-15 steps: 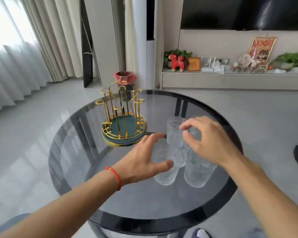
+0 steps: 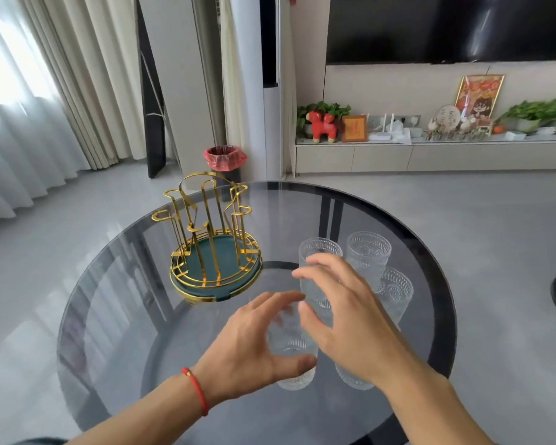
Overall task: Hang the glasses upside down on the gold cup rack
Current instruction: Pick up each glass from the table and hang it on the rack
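The gold cup rack point(image 2: 214, 239), with a dark green base, stands empty on the round glass table point(image 2: 135, 316), left of centre. Several clear embossed glasses stand upright in a cluster to its right. My right hand point(image 2: 344, 316) wraps from the right around the tall front glass point(image 2: 320, 252), thumb and fingers closed on it. My left hand point(image 2: 257, 345) curves with spread fingers around a lower glass point(image 2: 291, 351) without clearly gripping it. Two more glasses point(image 2: 368, 248) point(image 2: 395, 290) stand behind, and another point(image 2: 353, 379) is partly hidden under my right wrist.
The table's dark rim point(image 2: 443, 316) curves close behind the glasses on the right. Beyond the table a pink-lined bin point(image 2: 225, 157) stands on the floor, and a low cabinet point(image 2: 430, 155) with ornaments runs along the wall.
My right hand has dropped from the glass's rim and closed around its side, uncovering the two rear glasses. My left hand keeps its curved pose by the lower glass.
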`<state>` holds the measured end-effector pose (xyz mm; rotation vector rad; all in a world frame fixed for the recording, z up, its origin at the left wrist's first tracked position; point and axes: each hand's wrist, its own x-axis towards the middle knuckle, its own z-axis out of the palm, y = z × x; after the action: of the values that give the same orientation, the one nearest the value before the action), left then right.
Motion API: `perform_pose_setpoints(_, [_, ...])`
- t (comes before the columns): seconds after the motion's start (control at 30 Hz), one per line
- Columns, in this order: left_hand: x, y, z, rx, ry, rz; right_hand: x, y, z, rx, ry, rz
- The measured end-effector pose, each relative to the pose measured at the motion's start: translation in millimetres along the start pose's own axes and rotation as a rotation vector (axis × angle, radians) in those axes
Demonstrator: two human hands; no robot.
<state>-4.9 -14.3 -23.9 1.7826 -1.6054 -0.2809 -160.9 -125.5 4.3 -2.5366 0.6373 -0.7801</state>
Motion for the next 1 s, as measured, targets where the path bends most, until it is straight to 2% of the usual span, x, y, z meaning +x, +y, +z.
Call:
perform_pose_setpoints(0.13, [8.2, -14.2, -33.6, -0.222, 0.144, -0.118, 2.2, -16.6, 6.7, 0.197, 0.120, -0.042])
perform_pose_setpoints(0.27, [18.0, -20.8, -49.4, -0.650, 0.312, -0.326, 8.3, -30.4, 21.8, 0.292, 0.108, -0.028])
perform_pose_setpoints(0.37, [19.4, -20.7, -47.4, -1.116, 0.275, -0.525, 16.5, -34.2, 35.2, 0.315, 0.035, 0.102])
perform_pose_setpoints(0.43, [17.3, -18.9, -44.1, -1.316, 0.237, -0.571, 21.1, -34.4, 41.4, 0.339, 0.040, 0.171])
perform_pose_setpoints(0.6, [16.0, -13.9, -35.3, -1.424, 0.248, -0.541, 26.4, -35.4, 45.0, 0.410, 0.062, 0.272])
perform_pose_setpoints(0.67, [19.5, -16.6, -36.6, -1.356, 0.237, -0.584, 27.7, -39.5, 42.5, 0.437, 0.092, 0.290])
perform_pose_setpoints(0.73, [20.9, -23.3, -42.3, -1.140, 0.267, -0.598, 30.5, -41.9, 36.5, 0.482, 0.143, 0.311])
perform_pose_setpoints(0.8, [19.0, -40.7, -46.2, -0.704, 0.279, -0.503, 39.0, -40.5, 25.6, 0.474, 0.228, 0.315])
perform_pose_setpoints(0.87, [17.6, -65.5, -50.0, -0.056, 0.231, -0.327, 58.6, -35.6, 10.1, 0.432, 0.338, 0.318])
perform_pose_setpoints(0.9, [17.8, -77.4, -50.9, 0.207, 0.183, -0.295, 73.9, -33.8, 2.1, 0.414, 0.386, 0.318])
perform_pose_setpoints(0.93, [18.0, -86.3, -50.2, 0.373, 0.128, -0.299, 92.7, -33.6, -4.8, 0.404, 0.425, 0.313])
perform_pose_setpoints(1.0, [17.6, -93.5, -44.0, 0.507, 0.021, -0.349, 136.7, -36.1, -13.8, 0.408, 0.478, 0.298])
